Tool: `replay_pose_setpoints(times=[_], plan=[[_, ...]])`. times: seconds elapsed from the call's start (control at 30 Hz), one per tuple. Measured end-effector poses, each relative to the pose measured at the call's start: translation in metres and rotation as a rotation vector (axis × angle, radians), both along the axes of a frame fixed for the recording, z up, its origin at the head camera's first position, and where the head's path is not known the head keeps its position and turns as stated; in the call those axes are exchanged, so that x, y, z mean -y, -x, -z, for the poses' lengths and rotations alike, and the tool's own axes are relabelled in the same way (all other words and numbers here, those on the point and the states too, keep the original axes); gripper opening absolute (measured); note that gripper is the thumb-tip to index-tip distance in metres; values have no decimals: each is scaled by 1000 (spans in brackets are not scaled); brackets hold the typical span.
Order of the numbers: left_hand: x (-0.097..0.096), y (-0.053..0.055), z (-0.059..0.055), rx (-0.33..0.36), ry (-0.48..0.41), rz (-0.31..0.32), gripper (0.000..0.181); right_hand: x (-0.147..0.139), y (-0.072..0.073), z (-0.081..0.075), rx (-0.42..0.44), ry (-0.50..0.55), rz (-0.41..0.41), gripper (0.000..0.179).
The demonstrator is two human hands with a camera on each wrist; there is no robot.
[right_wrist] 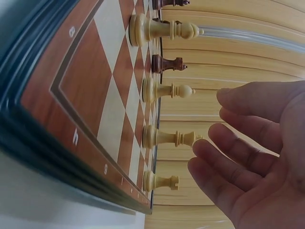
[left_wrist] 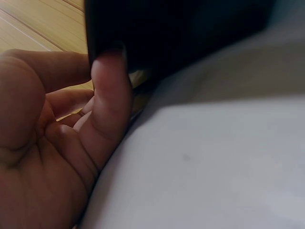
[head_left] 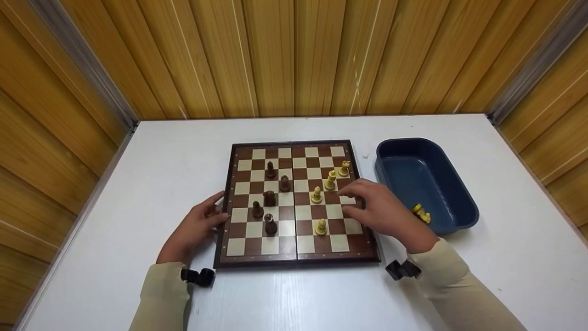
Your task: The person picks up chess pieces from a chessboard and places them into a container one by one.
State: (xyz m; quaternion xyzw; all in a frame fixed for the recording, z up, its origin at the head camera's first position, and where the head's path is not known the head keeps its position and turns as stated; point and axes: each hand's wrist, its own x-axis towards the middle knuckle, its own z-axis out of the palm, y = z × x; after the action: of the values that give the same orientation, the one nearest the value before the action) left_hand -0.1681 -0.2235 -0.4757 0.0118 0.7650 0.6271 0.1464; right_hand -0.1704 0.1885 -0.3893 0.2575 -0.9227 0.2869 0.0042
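Head view showed your left hand [head_left: 196, 228], thumb and forefinger parted, touching the chessboard [head_left: 303, 212] on the counter [head_left: 138, 202], apparently steadying it; your empty, half-spread right hand [head_left: 382, 208] hovered near its pale king [head_left: 330, 181].

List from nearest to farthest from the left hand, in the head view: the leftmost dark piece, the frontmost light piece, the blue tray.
1. Leftmost dark piece, on the left half of the board
2. Frontmost light piece, on the right half
3. Blue tray, right of the board
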Motion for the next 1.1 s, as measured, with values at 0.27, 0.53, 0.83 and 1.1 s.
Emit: replay_pose_setpoints(times=[0.27,0.53,0.83,1.1], plan=[[-2,-1,-1,45,14,-7,65,11,-3,4,70,68,-82,29],[-2,0,-1,47,-6,-17,64,23,-6,12,93,68,-144,29],[0,-1,3,-1,49,14,66,30,-11,24,140,88,-165,25],[0,0,1,22,6,5,65,32,-10,25,140,127,-188,17]])
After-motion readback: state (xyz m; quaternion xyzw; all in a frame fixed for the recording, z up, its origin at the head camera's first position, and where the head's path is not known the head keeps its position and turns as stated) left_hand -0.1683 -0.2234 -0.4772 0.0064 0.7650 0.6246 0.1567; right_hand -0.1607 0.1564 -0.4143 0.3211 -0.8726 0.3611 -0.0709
